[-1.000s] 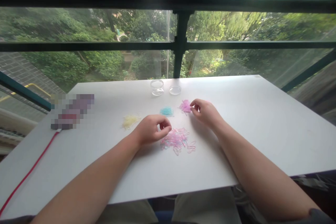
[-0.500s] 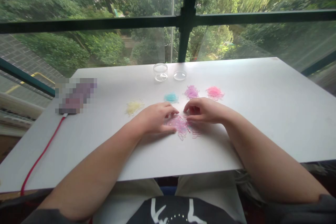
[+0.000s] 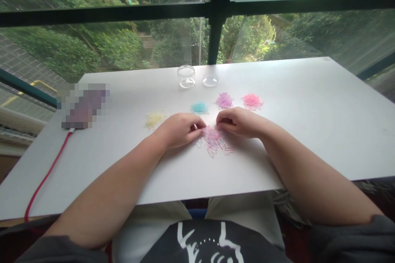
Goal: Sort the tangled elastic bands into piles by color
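A loose pile of small, thin looped bands [image 3: 211,139], mostly pink and lilac, lies on the white table between my hands. My left hand [image 3: 182,130] rests at the pile's left edge, its thumb and index fingertips brought together in a pinch. At the upper right edge of the pile, my right hand [image 3: 239,122] has its fingers curled and the tips pressed together. Anything held between either hand's fingertips is too small to make out. Beyond the hands lie sorted heaps: yellow [image 3: 154,120], turquoise [image 3: 199,107], purple [image 3: 224,100] and pink [image 3: 252,101].
Toward the back of the table [image 3: 293,86] stands a clear round jar [image 3: 186,77], with its clear lid [image 3: 210,81] lying beside it. A blurred-out device [image 3: 84,107] with a red cable [image 3: 47,174] lies at the left. Behind the table is a window with a dark frame [image 3: 216,8].
My left thumb and fingers have come together from a wider gap. My right fingertips have drawn closer together above the pile. The view has tilted slightly downward.
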Motion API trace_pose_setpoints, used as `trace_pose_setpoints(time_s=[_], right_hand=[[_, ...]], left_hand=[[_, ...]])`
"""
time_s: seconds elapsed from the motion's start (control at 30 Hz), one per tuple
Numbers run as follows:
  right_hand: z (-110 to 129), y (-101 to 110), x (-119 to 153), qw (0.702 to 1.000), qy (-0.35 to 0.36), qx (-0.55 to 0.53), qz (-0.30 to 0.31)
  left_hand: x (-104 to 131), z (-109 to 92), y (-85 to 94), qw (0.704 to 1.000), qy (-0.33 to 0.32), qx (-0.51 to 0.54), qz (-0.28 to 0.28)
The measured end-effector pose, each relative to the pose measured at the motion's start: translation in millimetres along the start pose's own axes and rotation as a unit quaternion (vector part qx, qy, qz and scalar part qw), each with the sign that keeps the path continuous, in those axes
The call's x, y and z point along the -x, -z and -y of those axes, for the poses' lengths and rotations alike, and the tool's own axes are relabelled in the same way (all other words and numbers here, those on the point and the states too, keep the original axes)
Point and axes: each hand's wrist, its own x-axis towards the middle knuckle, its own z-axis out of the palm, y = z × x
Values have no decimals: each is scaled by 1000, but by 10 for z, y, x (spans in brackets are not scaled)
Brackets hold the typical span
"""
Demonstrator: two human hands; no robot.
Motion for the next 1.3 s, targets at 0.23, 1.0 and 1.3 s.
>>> trace_pose_setpoints(time_s=[0.23,1.0,1.3], right_hand=[[-27,-10,2,1000,-6,-12,-12],[17,89,51,997,-40,-11,64],[61,76,41,997,-21,-10,78]], left_hand=[[1,3,6,1000,2,-6,-9],[9,12,33,999,25,-2,-24],[11,14,35,1000,25,-2,-11]])
